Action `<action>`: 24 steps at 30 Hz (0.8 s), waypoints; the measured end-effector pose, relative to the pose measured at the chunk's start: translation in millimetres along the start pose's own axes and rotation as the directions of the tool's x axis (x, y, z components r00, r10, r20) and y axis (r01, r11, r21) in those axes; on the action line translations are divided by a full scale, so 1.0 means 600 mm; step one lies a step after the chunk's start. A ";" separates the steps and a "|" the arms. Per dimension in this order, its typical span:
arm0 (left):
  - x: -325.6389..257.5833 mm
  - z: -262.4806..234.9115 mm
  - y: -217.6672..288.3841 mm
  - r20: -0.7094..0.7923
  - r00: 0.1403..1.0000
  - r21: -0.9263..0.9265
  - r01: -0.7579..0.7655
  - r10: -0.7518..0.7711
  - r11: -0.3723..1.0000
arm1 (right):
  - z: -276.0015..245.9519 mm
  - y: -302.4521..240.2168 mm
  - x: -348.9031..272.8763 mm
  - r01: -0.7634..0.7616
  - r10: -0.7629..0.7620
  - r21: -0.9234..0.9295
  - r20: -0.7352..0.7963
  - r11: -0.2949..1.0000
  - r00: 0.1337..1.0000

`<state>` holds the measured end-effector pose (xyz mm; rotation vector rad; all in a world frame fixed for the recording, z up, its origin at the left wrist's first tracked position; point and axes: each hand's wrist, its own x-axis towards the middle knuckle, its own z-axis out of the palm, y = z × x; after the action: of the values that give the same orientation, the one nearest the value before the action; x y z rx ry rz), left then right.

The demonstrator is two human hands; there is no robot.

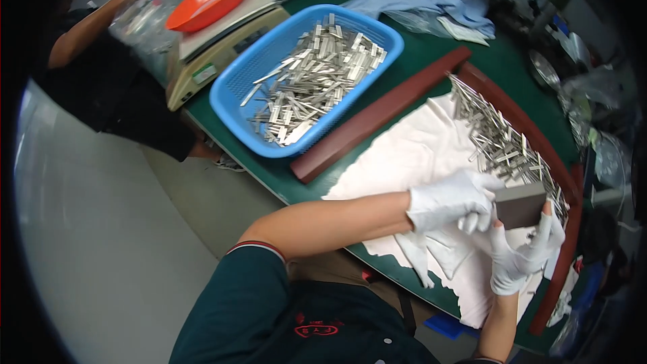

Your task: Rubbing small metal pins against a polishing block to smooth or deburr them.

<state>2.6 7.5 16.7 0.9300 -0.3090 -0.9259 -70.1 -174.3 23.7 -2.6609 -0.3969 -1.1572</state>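
A dark grey rectangular block (520, 207) with a lighter top face is gripped at its sides by my right hand (526, 256), thumb on one side and fingers on the other. The white glove there leaves some fingertips bare. Against the block's left end is my left hand (455, 202), also gloved in white, its lower fingers curled in and its upper ones reaching the block's edge. Whatever those fingers may pinch is hidden. Just beyond the block lies a pile of thin silvery metal strips (502, 141) on a white cloth (404, 155).
Reddish-brown bars (384, 114) border the cloth on the green table (317, 189). A blue plastic basket (226, 94) full of metal strips stands at the left, beside a scale (236, 40) bearing an orange dish (210, 1). Another person (101, 87) stands at far left.
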 end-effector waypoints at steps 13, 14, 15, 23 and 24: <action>0.001 -0.018 -0.008 0.020 0.998 -0.366 -0.050 0.062 0.929 | -0.006 0.029 0.010 -0.185 0.207 0.341 -0.029 0.922 0.978; 0.002 -0.017 -0.011 0.006 0.999 -0.384 -0.029 0.034 0.923 | -0.005 0.030 0.009 -0.178 0.194 0.311 -0.019 0.933 0.981; 0.001 -0.014 -0.010 0.009 0.999 -0.385 -0.026 0.032 0.923 | -0.002 0.030 0.006 -0.181 0.196 0.309 -0.019 0.934 0.980; 0.003 -0.008 -0.011 0.039 0.999 -0.357 0.003 0.012 0.934 | 0.006 0.020 0.001 -0.227 0.205 0.343 0.099 0.912 0.974; 0.003 -0.003 -0.012 0.041 0.999 -0.359 0.004 0.011 0.933 | 0.009 0.017 0.002 -0.228 0.206 0.341 0.101 0.912 0.973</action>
<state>0.8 5.1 9.4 0.5723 -0.1675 -0.9609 -62.5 -181.9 20.4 -2.3612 -0.2774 -0.8478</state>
